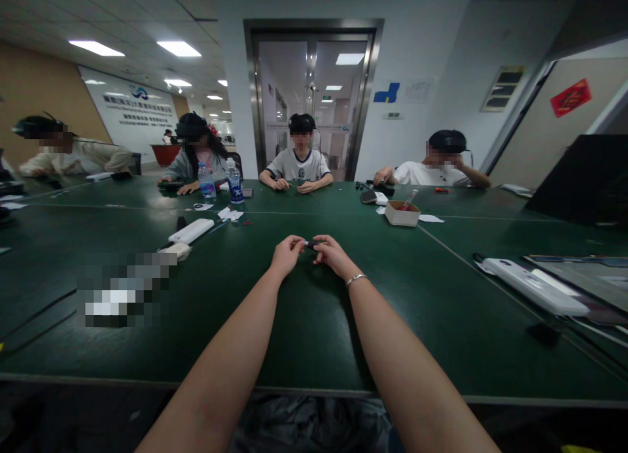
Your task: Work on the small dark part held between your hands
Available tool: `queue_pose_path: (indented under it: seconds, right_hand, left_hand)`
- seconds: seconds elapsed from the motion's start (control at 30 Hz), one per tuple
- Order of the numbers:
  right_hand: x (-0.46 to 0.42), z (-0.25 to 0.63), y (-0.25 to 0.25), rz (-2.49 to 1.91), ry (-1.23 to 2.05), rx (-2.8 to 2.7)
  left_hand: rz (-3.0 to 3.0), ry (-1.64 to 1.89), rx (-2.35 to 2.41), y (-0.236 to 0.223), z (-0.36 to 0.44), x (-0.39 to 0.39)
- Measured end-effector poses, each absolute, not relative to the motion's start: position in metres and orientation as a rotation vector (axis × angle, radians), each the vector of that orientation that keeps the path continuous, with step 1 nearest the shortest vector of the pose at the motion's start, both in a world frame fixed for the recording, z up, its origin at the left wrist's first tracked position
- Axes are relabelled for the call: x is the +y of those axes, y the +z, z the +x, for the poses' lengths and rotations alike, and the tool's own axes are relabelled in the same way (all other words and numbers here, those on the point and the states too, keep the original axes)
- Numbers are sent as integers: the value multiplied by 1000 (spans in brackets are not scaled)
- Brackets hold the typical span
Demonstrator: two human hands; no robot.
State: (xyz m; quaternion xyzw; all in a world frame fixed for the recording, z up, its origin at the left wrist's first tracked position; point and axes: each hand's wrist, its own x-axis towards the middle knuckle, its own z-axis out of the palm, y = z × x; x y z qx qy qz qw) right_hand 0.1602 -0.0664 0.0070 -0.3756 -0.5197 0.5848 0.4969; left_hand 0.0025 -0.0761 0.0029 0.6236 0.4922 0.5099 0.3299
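Note:
Over the middle of the green table, both hands meet at a small black, silver-banded stick-shaped object (310, 245), too small for me to tell its kind. My left hand (288, 255) pinches its silver end between thumb and fingertips. Around the black end close the fingers of my right hand (334, 255), with a silver bracelet (356, 279) on that wrist. The object lies roughly level between the two hands, and the fingers cover part of it.
The green table (314, 335) spreads all round. At left lie a white power bank (191, 231) and a blurred-out object; at right, a white device (534, 286) with cables. Farther off stand a small box (402, 214) and bottles (234, 182). Several people sit opposite.

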Motion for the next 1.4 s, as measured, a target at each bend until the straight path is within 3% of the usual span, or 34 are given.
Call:
queue_pose_path:
  seconds: [1.13, 1.4]
  right_hand:
    - [-66, 161, 7, -919, 1415, -1308]
    - [-63, 156, -2, -1085, 1118, -1642]
  left_hand:
    - [1656, 1359, 1285, 1, 1, -75]
    - [1515, 1294, 1224, 0, 3, -70]
